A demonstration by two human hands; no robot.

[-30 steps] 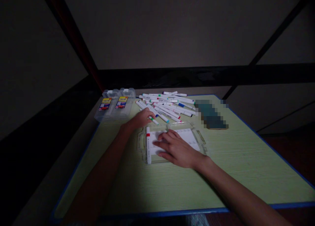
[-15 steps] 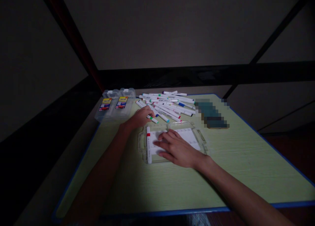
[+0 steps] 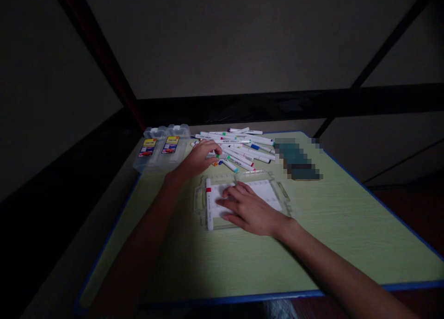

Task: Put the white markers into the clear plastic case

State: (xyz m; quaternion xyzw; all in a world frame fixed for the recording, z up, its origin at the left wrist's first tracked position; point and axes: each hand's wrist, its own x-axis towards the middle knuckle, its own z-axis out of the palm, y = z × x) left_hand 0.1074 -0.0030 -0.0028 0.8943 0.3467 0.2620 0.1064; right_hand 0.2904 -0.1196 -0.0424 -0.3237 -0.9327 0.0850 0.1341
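A pale green table (image 3: 263, 259) with a blue edge bears two clear plastic cases (image 3: 163, 147) at far left, a loose pile of white markers (image 3: 239, 145) at the far middle, a clear open tray (image 3: 280, 189) nearer, and a pixelated dark object (image 3: 298, 159) at far right.

Tabletop (image 3: 249, 263), lower centre: pale yellow-green with fine grain lines — edging (image 3: 277, 297) blue. White marker (image 3: 209, 212), centre: red band. Box labels (image 3: 159, 146), left of centre: yellow above dark blue, red motif. Heaped markers (image 3: 239, 154), upper centre: white, ends variously turquoise, red, purple.
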